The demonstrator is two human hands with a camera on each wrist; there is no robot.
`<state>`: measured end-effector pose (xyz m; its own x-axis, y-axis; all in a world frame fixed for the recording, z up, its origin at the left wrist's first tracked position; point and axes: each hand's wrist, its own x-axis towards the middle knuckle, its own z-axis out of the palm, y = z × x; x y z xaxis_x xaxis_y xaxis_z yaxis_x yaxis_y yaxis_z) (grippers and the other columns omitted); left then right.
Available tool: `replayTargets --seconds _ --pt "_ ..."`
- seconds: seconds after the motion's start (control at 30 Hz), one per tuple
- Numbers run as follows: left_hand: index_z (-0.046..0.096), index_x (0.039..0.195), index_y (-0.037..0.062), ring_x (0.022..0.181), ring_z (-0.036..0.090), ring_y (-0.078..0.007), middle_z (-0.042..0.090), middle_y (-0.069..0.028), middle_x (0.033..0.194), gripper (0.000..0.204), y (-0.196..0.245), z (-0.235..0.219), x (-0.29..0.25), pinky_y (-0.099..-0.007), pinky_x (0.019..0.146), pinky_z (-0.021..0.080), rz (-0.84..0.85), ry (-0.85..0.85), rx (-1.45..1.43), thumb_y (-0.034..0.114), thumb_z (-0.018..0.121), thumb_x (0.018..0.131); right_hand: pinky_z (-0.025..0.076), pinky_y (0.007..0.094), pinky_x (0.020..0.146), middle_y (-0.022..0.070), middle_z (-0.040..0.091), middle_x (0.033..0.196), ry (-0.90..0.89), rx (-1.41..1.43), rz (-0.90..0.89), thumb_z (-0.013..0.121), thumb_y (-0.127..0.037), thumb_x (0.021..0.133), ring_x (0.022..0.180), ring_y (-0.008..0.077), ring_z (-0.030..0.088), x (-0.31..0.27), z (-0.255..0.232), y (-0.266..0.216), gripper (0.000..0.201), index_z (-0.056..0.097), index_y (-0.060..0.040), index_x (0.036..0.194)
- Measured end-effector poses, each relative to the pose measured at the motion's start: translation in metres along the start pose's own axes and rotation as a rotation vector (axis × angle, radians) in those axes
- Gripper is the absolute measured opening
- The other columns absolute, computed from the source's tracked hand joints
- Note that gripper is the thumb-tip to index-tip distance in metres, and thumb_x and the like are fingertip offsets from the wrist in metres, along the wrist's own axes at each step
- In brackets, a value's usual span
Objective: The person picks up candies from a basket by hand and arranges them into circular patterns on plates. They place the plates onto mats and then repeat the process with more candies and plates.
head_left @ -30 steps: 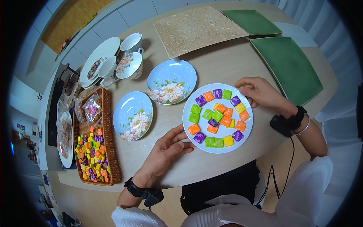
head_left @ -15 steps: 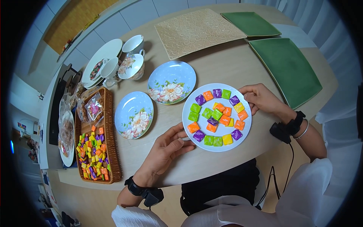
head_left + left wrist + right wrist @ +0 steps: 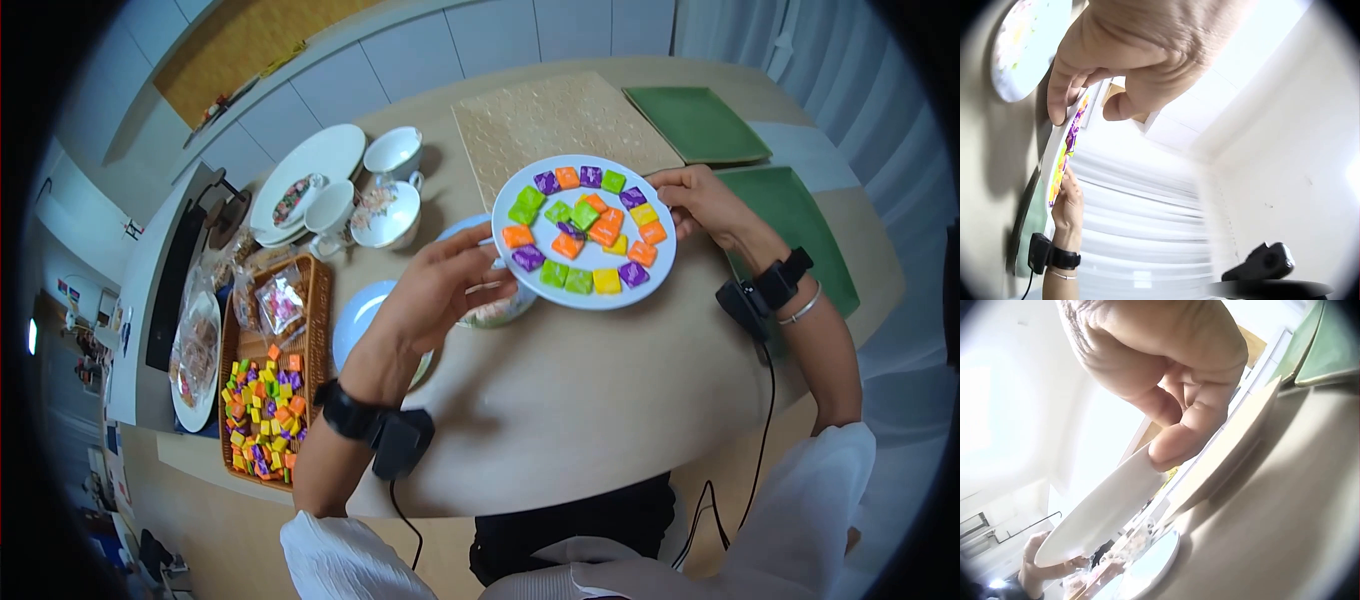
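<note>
A round white plate (image 3: 570, 300) bears a ring of square wrapped candies (image 3: 553, 273) in purple, orange, green and yellow, with more clustered inside it. Both hands hold it above the table, slightly tilted. At its left rim, my left hand (image 3: 430, 285) supports the edge with its fingers; the left wrist view shows the thumb raised over the candy side. My right hand (image 3: 708, 210) pinches the opposite rim between thumb and fingers. Beneath the plate's left side lie two blue floral plates, one (image 3: 358, 322) partly behind the left forearm, the other (image 3: 490, 316) mostly covered.
On the left stands a wicker basket (image 3: 319, 325) of loose candies and bagged items. Several floral cups (image 3: 392, 155) and large white plates (image 3: 342, 150) are behind it. A beige textured platter (image 3: 555, 120) and two green plates (image 3: 695, 122) lie toward the back and right.
Both hands have raised the candy plate from low over the table's front and moved it away from the body. The head view has shifted, showing more of the background.
</note>
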<state>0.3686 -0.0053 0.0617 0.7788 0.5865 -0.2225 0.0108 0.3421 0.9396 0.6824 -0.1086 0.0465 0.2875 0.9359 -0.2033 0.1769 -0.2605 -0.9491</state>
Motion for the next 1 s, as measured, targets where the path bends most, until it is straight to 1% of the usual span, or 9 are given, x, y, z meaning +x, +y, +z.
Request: replayTargets --seconds 0.07,0.2,0.27,0.4,0.43,0.5,0.6,0.9,1.0 --pt "0.044 0.130 -0.0068 0.102 0.062 -0.0220 0.057 -0.0148 0.121 0.041 0.018 -0.006 0.035 -0.0345 0.090 0.053 0.013 0.057 0.037 0.011 0.051 0.093 0.050 0.0181 0.046 0.0032 0.063 0.074 0.049 -0.008 -0.024 0.049 -0.007 0.090 0.054 0.0052 0.057 0.031 -0.008 -0.011 0.025 0.065 0.0027 0.107" --pt "0.046 0.127 -0.0111 0.098 0.062 -0.0231 0.058 -0.0161 0.114 0.040 0.038 -0.035 0.120 -0.0337 0.088 0.054 0.012 0.048 0.083 0.011 0.050 0.094 0.050 0.0194 0.044 0.0046 0.063 0.075 0.139 0.023 -0.048 0.050 -0.005 0.088 0.053 0.0066 0.057 0.100 -0.022 -0.012 0.025 0.065 0.0038 0.107" --pt "0.049 0.123 -0.0116 0.097 0.062 -0.0234 0.058 -0.0170 0.114 0.037 0.042 -0.044 0.158 -0.0340 0.088 0.054 0.007 0.076 0.147 0.010 0.050 0.094 0.050 0.0200 0.043 0.0048 0.063 0.074 0.151 0.056 -0.050 0.051 -0.004 0.088 0.052 0.0069 0.057 0.130 -0.028 -0.009 0.025 0.065 0.0034 0.106" --pt "0.051 0.119 -0.0114 0.092 0.064 -0.0254 0.058 -0.0174 0.112 0.036 0.037 -0.057 0.210 -0.0377 0.079 0.058 -0.079 0.196 0.267 0.013 0.052 0.093 0.050 0.0214 0.042 0.0066 0.063 0.076 0.242 -0.012 0.029 0.050 -0.003 0.088 0.053 0.0089 0.058 0.170 -0.028 0.003 0.025 0.065 0.0028 0.106" --pt "0.051 0.120 -0.0113 0.094 0.063 -0.0260 0.058 -0.0182 0.114 0.037 0.035 -0.059 0.220 -0.0382 0.081 0.057 -0.096 0.223 0.283 0.014 0.051 0.093 0.052 0.0229 0.044 0.0074 0.064 0.077 0.253 -0.029 0.038 0.050 -0.002 0.087 0.055 0.0107 0.060 0.178 -0.030 0.006 0.026 0.065 0.0023 0.107" --pt "0.050 0.121 -0.0111 0.097 0.062 -0.0273 0.057 -0.0198 0.117 0.037 0.035 -0.058 0.233 -0.0391 0.085 0.055 -0.134 0.275 0.316 0.015 0.050 0.094 0.053 0.0240 0.045 0.0080 0.065 0.079 0.243 -0.060 0.057 0.050 -0.002 0.087 0.057 0.0119 0.062 0.190 -0.031 0.008 0.026 0.066 0.0018 0.107" --pt "0.049 0.121 -0.0104 0.098 0.062 -0.0277 0.056 -0.0203 0.118 0.037 0.036 -0.060 0.242 -0.0401 0.087 0.055 -0.165 0.264 0.293 0.015 0.051 0.094 0.055 0.0257 0.048 0.0098 0.066 0.081 0.271 -0.108 0.081 0.050 -0.002 0.086 0.060 0.0141 0.064 0.198 -0.027 0.011 0.026 0.066 0.0016 0.106" --pt "0.056 0.113 -0.0075 0.093 0.065 -0.0260 0.063 -0.0166 0.105 0.030 0.040 -0.059 0.267 -0.0362 0.081 0.057 -0.213 0.337 0.558 0.011 0.056 0.090 0.058 0.0276 0.053 0.0132 0.067 0.086 0.233 -0.159 0.110 0.052 0.001 0.084 0.066 0.0175 0.067 0.205 -0.027 0.013 0.027 0.066 0.0042 0.106" --pt "0.063 0.105 -0.0047 0.081 0.067 -0.0231 0.065 -0.0127 0.094 0.027 0.039 -0.060 0.276 -0.0331 0.062 0.059 -0.180 0.370 0.633 0.014 0.061 0.086 0.058 0.0270 0.054 0.0136 0.066 0.088 0.228 -0.133 0.100 0.052 0.001 0.084 0.067 0.0173 0.066 0.204 -0.027 0.014 0.028 0.065 0.0048 0.108"
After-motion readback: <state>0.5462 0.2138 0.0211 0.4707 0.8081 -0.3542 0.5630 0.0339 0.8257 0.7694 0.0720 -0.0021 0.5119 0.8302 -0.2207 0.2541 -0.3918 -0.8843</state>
